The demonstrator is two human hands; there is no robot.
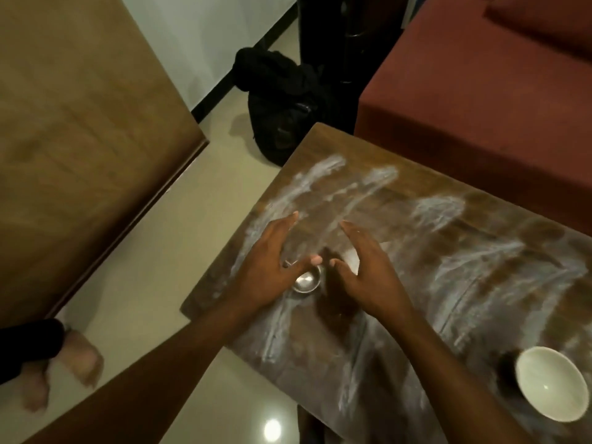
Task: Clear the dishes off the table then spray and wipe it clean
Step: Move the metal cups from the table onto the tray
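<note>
A dark wooden table (416, 219) is smeared with white streaks across most of its top. A small steel bowl (307, 279) stands near the table's left edge. My left hand (269, 267) hovers over the bowl's left side with fingers apart, thumb above the rim. My right hand (365, 267) is just to the right of the bowl, also spread, thumb pointing toward it. Neither hand grips anything. A white ceramic bowl (547, 382) sits empty at the table's near right.
A dark red sofa (480, 91) runs along the far side of the table. A black backpack (285, 100) lies on the pale tiled floor beyond the left corner. A wooden door or panel (80, 139) fills the left. Another person's bare feet (64, 370) stand at lower left.
</note>
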